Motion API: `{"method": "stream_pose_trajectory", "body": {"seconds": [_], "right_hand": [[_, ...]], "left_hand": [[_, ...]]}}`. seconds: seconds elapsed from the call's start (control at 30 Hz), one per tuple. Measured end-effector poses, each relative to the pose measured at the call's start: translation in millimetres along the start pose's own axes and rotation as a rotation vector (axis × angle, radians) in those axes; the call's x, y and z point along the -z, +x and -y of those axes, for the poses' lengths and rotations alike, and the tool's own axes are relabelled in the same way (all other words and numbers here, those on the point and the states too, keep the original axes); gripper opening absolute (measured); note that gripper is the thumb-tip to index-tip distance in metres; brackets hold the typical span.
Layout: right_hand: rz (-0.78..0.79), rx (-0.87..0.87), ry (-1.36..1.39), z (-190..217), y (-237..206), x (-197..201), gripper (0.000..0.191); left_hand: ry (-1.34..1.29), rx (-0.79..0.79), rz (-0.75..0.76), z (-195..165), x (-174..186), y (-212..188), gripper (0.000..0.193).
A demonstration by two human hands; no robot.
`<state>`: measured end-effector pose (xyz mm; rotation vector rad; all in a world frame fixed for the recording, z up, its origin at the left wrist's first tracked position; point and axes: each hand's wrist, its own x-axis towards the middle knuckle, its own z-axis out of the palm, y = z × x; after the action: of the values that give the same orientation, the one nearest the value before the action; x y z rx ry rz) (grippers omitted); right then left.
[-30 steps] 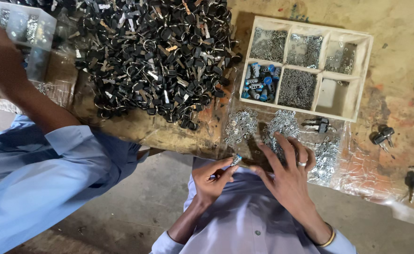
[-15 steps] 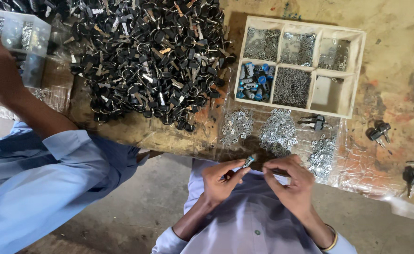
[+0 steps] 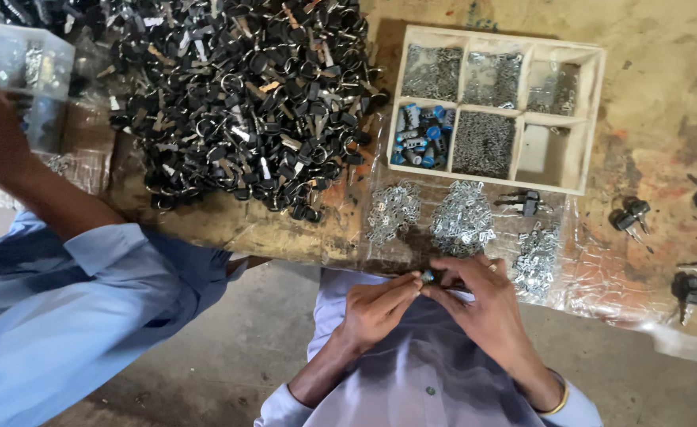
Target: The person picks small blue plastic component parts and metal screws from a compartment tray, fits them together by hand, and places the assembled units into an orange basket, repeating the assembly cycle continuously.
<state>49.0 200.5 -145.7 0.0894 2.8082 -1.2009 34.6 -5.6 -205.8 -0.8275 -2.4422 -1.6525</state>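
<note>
Bottom centre: left hand [image 3: 376, 310] and right hand [image 3: 487, 304], fingertips pinching one small blue-tipped part [image 3: 427, 277] between them. Just above, three piles of silvery clips [image 3: 463, 217]. Farther up, six-compartment wooden tray [image 3: 590, 119]; upper left, heap of black keys [image 3: 246, 103].

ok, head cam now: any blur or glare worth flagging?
Head view: the co-worker's arm at left is blurred; the clear plastic sheet shows glare at right; the hands and the small part they pinch are fairly sharp; soft even light, faint shadows.
</note>
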Motion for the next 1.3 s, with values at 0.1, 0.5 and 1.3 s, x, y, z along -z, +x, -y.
{"method": "stream_pose_trajectory", "body": {"seconds": [0.1,0.5,1.3], "right_hand": [[0.154,0.145,0.048,-9.1,8.1,15.4,0.028],[-0.448,0.124,-0.46,-39.5,39.3,72.6,0.022],[-0.079,-0.078,0.603,-24.5,-12.7,-2.5,0.024]], "left_hand": [[-0.168,-0.048,0.09,0.1,3.3,6.8,0.025],[-0.172,-0.046,0.01,-7.3,-4.1,28.6,0.037],[-0.219,-0.092,-0.028,3.5,-14.9,26.1,0.026]]}}
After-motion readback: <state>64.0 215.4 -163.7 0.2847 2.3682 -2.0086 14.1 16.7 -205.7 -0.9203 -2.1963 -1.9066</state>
